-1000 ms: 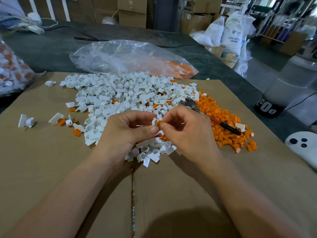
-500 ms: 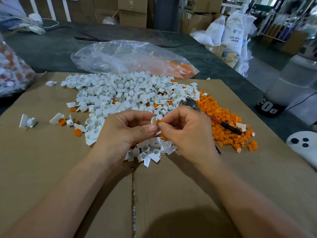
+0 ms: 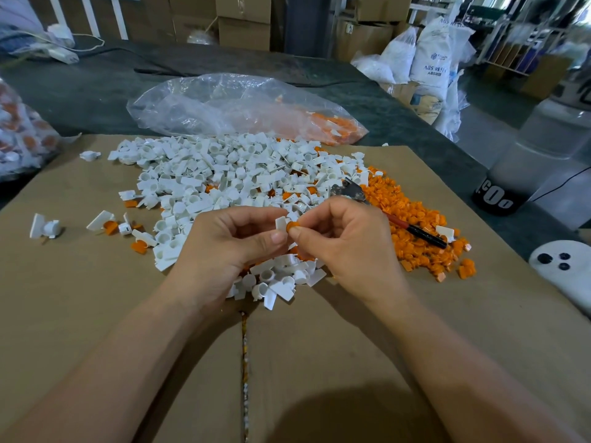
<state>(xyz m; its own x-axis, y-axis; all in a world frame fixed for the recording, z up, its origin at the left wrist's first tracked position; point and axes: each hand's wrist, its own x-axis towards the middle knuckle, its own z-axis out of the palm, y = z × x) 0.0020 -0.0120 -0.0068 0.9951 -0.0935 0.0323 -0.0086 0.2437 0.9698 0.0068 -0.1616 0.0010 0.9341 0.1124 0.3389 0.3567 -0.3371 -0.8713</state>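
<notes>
Cardboard (image 3: 96, 314): left grip (image 3: 230, 247) pinches white piece (image 3: 280, 223), right grip (image 3: 348, 244) pinches orange cap (image 3: 293, 226).

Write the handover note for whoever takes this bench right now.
Left hand pinches a white piece; right hand pinches an orange cap against it, above the cardboard.
White pile lies ahead, orange pile to its right with pliers on it.
Done: cap meets piece; whether it is seated cannot be told.
Left: finish this pair, then work through both piles.

Head-worn wide-angle view, facing forward and down, close above the cardboard (image 3: 96, 314)
</notes>
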